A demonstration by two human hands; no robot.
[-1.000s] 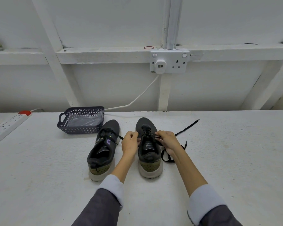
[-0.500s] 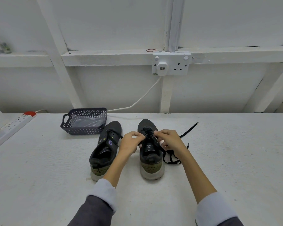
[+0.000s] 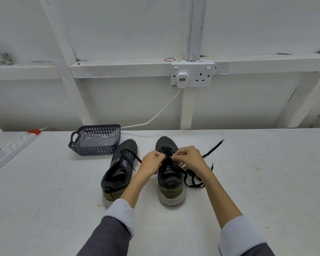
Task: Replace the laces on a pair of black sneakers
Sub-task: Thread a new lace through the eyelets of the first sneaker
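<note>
sneaker [image 3: 127, 147] with unreadable purple label [image 3: 125, 162]

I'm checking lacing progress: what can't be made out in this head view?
Head view:
- Upper eyelets of the right sneaker: hidden by the left hand and right hand, both pinching the lace.
- Basket contents: only clear plastic shows; anything under it is hidden.
- Objects on the ledge, far left: blurred.
- Power strip: cut off by the left edge.
</note>
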